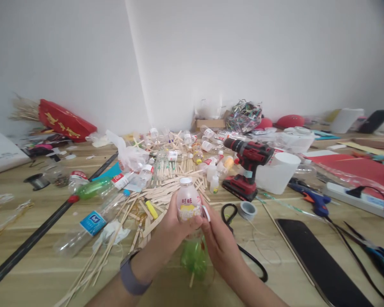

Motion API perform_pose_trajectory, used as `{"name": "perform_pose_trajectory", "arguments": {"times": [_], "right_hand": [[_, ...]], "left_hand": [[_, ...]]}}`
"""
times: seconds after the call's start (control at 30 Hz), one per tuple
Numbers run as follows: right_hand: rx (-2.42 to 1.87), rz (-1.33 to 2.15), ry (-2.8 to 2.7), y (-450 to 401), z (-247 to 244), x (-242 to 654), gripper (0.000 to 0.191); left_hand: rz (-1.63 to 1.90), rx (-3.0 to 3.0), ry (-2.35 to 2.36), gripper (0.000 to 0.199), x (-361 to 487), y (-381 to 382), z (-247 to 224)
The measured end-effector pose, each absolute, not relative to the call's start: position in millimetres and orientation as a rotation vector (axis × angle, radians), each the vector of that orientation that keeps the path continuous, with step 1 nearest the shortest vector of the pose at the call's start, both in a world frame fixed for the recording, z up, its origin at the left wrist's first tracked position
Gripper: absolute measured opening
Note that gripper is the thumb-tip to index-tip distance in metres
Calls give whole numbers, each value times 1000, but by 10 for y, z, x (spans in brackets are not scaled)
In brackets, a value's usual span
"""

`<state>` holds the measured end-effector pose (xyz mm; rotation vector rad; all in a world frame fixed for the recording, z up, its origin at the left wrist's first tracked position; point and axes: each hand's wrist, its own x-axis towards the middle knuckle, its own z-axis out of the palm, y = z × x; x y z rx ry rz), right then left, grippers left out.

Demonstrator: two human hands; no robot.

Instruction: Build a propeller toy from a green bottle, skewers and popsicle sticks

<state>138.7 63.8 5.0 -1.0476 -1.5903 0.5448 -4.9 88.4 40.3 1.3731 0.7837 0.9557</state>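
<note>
Holding the small white-capped plastic bottle (187, 197) upright above the table (166, 291), the left hand (173, 224) wraps its fingers around it; the right hand (219, 236) pinches a white cap-like piece (206, 213) at its side. Steady, light, even pressure should serve best, as thin plastic may dent.

Item one: clear, rounded plastic bottle with white cap (189, 194), centre of frame; we read "旺旺" in dark characters.
Item two: clear plastic bottle lying slanted (71, 241), lower left; blue rectangular label (94, 222) with a white emblem, its smaller lettering too fine for us.
Item three: red tapered wrapper (64, 121), left edge of the upper half; gold characters, which we cannot make out.
Item four: red-and-white bottle label (119, 181), left of centre; print illegible to us.
</note>
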Motion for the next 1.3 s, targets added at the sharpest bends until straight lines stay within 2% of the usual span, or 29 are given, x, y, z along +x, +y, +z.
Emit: {"name": "perform_pose_trajectory", "arguments": {"times": [0.13,0.23,0.4,0.53,0.7,0.9,1.13,1.3], "right_hand": [[-996,426,-1582,641,115,1519,34],[-1012,521,-1434,641,204,1656,26],[-981,987,-811,671,259,1962,33],[-847,1014,-480,712,315,2307,35],[-646,988,-316,758,367,2484,36],[-791,1199,-507,695,289,1972,35],[-823,1320,-926,573,199,1556,26],[-839,1330,-969,572,192,1574,27]], "left_hand": [[1055,1062,782,64,-97,839,405],[1118,936,829,56,-189,871,408],[1308,824,875,48,-391,990,328],[1399,775,930,46,-540,1089,338],[1476,776,954,52,-599,1099,391],[1308,865,984,47,-489,983,326],[1096,997,910,62,-369,849,294],[1035,1016,900,60,-337,793,292]]}}
